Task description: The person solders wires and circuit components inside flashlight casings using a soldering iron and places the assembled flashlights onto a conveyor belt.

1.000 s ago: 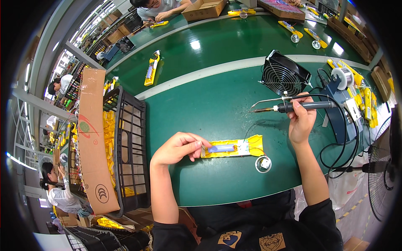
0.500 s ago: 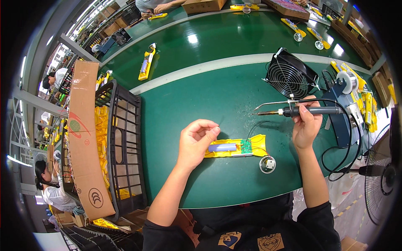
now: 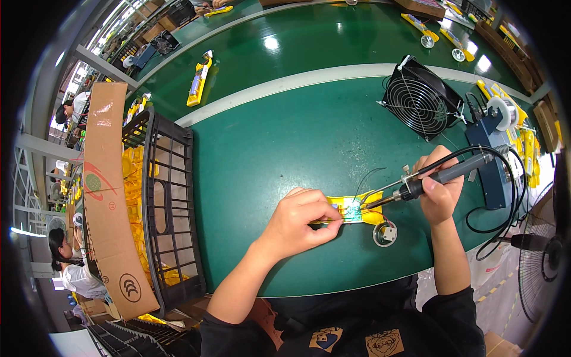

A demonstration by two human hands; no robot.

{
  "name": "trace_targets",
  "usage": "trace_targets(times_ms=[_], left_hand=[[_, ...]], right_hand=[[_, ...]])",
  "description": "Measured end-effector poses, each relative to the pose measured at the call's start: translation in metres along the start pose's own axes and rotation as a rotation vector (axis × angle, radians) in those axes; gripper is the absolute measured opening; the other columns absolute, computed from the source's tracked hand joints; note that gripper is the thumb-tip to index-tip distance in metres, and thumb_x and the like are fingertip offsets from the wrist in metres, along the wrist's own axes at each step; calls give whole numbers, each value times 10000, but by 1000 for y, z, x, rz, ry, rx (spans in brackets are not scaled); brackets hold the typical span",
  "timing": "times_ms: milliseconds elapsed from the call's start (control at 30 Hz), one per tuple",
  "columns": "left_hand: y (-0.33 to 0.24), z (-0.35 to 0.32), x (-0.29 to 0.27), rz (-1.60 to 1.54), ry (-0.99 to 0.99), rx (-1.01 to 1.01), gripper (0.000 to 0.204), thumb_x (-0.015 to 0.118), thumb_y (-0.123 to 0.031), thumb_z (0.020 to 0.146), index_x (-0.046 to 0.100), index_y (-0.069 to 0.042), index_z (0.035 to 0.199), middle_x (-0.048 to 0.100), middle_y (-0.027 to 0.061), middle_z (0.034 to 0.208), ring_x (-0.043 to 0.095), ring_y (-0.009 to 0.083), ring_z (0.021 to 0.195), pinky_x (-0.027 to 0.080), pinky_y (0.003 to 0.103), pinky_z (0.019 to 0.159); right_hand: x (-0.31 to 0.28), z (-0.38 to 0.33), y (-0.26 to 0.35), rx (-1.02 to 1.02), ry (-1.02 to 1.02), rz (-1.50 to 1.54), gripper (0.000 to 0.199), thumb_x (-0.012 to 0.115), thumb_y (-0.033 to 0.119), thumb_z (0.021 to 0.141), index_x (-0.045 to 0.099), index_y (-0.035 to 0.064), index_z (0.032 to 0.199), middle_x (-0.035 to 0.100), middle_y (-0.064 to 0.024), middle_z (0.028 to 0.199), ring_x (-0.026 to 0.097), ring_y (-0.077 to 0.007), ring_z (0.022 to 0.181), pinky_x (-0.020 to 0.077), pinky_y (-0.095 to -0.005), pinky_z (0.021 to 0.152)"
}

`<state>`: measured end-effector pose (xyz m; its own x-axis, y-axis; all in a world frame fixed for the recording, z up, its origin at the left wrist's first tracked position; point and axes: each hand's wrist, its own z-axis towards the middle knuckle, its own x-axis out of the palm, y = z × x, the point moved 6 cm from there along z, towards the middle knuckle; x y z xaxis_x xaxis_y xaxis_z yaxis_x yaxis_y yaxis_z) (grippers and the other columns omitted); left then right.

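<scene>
My right hand [image 3: 441,185] grips a soldering iron [image 3: 458,169] with a thin metal tube beside its shaft. The iron's tip is down at the green circuit board [image 3: 352,210], which sits in an open yellow housing [image 3: 375,215]. My left hand [image 3: 304,220] bends over the housing's left part with thumb and forefinger pinched, apparently on a thin wire beside the board; the fingers partly hide it. That hand covers the blue cylindrical cell. A round lamp head [image 3: 385,234] lies by the housing's right end, joined by wires. A loose dark wire [image 3: 370,174] curves up from the board.
At left stands a black crate [image 3: 172,202] of yellow parts, with a cardboard flap [image 3: 110,202] along it. A black fan [image 3: 421,101] sits at the far right, near a blue soldering station [image 3: 491,160] with a solder spool [image 3: 502,113]. Another yellow housing [image 3: 199,80] lies beyond the pale strip.
The soldering iron has come down and left, its tip now at the board. My left hand has moved right and lower, over the housing, covering the blue cell.
</scene>
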<state>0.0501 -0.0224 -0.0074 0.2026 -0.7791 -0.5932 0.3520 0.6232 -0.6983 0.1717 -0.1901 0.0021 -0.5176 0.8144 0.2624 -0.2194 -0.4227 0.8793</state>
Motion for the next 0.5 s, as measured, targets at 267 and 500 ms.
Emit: trace_targets(times_ms=[267,500], left_hand=[[-1,1,2,50,4,19,101,668,-53,566,577,-77,604,540,2,580,507,133,518,377,250,553],[-1,2,3,37,-4,-2,97,658,-48,562,570,-76,591,532,4,569,505,133,516,379,250,555]], right_hand=[[6,-3,-1,44,88,-47,127,523,44,566,409,9,610,418,-50,627,350,-92,520,279,-229,471],[8,-6,-5,13,43,4,95,513,16,576,424,15,610,450,-54,643,380,-94,538,307,-228,488]])
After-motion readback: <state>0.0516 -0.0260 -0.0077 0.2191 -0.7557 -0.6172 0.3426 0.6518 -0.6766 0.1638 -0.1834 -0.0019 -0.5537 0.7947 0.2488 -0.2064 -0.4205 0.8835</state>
